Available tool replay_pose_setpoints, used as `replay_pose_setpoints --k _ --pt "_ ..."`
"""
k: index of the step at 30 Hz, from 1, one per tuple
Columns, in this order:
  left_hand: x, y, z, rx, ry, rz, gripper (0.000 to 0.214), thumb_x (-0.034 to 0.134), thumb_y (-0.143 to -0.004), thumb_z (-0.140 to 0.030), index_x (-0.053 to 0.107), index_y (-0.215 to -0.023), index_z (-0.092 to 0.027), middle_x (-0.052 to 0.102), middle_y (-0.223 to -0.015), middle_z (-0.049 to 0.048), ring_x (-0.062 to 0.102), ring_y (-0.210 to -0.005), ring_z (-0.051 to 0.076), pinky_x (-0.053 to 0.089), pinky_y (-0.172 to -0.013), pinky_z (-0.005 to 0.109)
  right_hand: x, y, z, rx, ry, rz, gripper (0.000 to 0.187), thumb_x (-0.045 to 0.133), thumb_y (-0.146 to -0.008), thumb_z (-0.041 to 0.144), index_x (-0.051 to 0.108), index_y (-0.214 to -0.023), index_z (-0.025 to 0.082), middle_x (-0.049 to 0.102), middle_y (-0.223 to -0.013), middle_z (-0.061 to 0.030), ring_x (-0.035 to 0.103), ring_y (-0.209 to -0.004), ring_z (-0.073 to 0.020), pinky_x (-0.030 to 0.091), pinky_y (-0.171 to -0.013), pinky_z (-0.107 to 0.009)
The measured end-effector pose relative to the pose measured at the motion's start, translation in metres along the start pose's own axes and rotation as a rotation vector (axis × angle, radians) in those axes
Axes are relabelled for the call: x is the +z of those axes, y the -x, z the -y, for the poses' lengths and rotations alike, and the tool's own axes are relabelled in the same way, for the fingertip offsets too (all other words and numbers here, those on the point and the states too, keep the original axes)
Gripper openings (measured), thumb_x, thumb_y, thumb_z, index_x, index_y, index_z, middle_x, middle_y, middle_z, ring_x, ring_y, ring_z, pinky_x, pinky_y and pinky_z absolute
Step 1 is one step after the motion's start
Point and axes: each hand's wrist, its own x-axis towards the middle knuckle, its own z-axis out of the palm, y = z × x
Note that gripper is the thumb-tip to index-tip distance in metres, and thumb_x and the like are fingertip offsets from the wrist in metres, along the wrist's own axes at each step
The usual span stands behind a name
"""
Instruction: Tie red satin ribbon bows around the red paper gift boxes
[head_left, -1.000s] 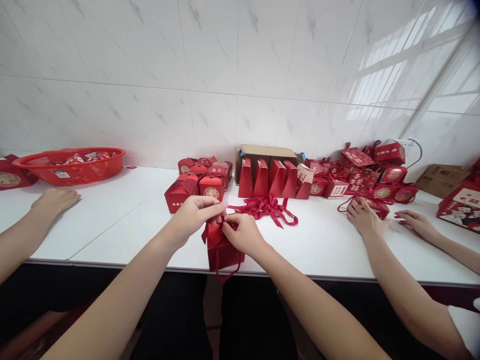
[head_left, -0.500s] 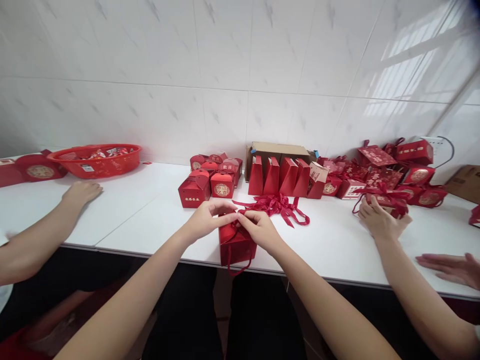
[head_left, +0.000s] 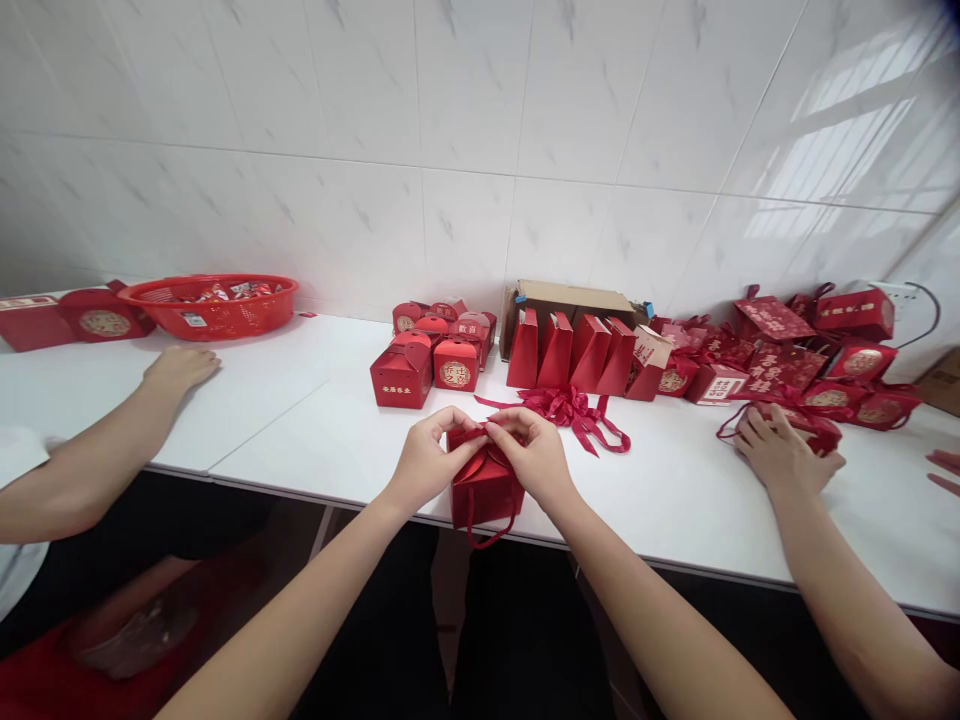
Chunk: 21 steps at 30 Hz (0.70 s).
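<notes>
A small red gift box (head_left: 486, 492) stands at the front edge of the white table (head_left: 300, 420), with a red ribbon loop hanging below it. My left hand (head_left: 431, 458) pinches the top flaps of the box from the left, fingers closed. From the right, my right hand (head_left: 532, 452) pinches the same flaps, its fingers closed too. The two hands meet over the top of the box.
Behind lie a pile of red ribbons (head_left: 574, 410), folded red boxes (head_left: 570, 352) against a cardboard carton (head_left: 574, 300), and finished boxes (head_left: 431, 355). A red basket (head_left: 210, 305) stands far left. One person's hand (head_left: 180, 368) rests left; another's hand (head_left: 784, 455) holds a box right.
The view has shifted, so everything sits further right and lower. My hands have closed in on the top of the box. The person on the right has drawn one hand almost out of view.
</notes>
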Motion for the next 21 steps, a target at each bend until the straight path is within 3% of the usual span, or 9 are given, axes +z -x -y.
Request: replay_pose_setpoints --k 4,8,11,15,19,21 --pt "0.005 0.001 0.004 0.014 0.092 -0.059 0.01 0.061 -0.073 -0.026 0.056 -0.071 -0.017 0.066 -0.082 0.0046 0.061 -0.083 0.018 0.047 -0.08 0.03 -0.005 0.005 0.004 -0.047 0.158 0.045 0.016 0.063 -0.075 0.03 0.071 -0.087 0.023 0.069 -0.089 -0.0047 0.063 -0.085 -0.0208 0.047 -0.081 -0.035" --pt "0.007 0.001 0.005 0.011 0.136 -0.081 0.01 0.061 -0.072 -0.026 0.056 -0.07 -0.017 0.067 -0.084 0.0053 0.062 -0.085 0.018 0.048 -0.083 0.032 -0.006 0.008 0.003 -0.102 0.277 -0.047 0.009 0.068 -0.071 0.029 0.074 -0.076 0.025 0.062 -0.084 -0.0051 0.058 -0.081 -0.02 0.046 -0.08 -0.036" --pt "0.007 0.0 0.006 0.009 0.155 -0.067 0.01 0.06 -0.074 -0.026 0.057 -0.071 -0.017 0.067 -0.084 0.0056 0.062 -0.084 0.018 0.048 -0.082 0.032 -0.004 0.007 0.0 -0.031 0.183 -0.06 0.01 0.067 -0.071 0.031 0.073 -0.071 0.023 0.059 -0.098 -0.0069 0.056 -0.095 -0.0214 0.042 -0.089 -0.037" --pt "0.006 -0.002 0.012 0.006 0.149 -0.045 0.008 0.059 -0.075 -0.024 0.057 -0.071 -0.017 0.065 -0.08 0.0054 0.061 -0.082 0.018 0.048 -0.08 0.031 -0.003 0.006 -0.003 0.177 -0.077 0.048 0.018 0.067 -0.071 0.037 0.072 -0.071 0.02 0.048 -0.129 -0.0075 0.048 -0.116 -0.0252 0.037 -0.097 -0.039" --pt "0.009 -0.008 0.016 -0.008 0.152 -0.02 0.009 0.058 -0.075 -0.025 0.056 -0.076 -0.016 0.064 -0.08 0.0048 0.061 -0.079 0.017 0.047 -0.077 0.03 0.0 0.008 -0.004 0.208 -0.168 0.112 0.021 0.066 -0.071 0.04 0.072 -0.07 0.02 0.043 -0.136 -0.0068 0.043 -0.123 -0.0266 0.035 -0.099 -0.039" --pt "0.01 -0.01 0.014 0.018 0.107 -0.114 0.018 0.062 -0.073 -0.026 0.054 -0.086 -0.017 0.062 -0.084 0.0041 0.06 -0.083 0.017 0.046 -0.079 0.03 0.003 0.009 -0.005 0.201 -0.151 0.048 0.021 0.067 -0.07 0.041 0.072 -0.072 0.02 0.045 -0.136 -0.0069 0.042 -0.124 -0.0264 0.033 -0.101 -0.038"
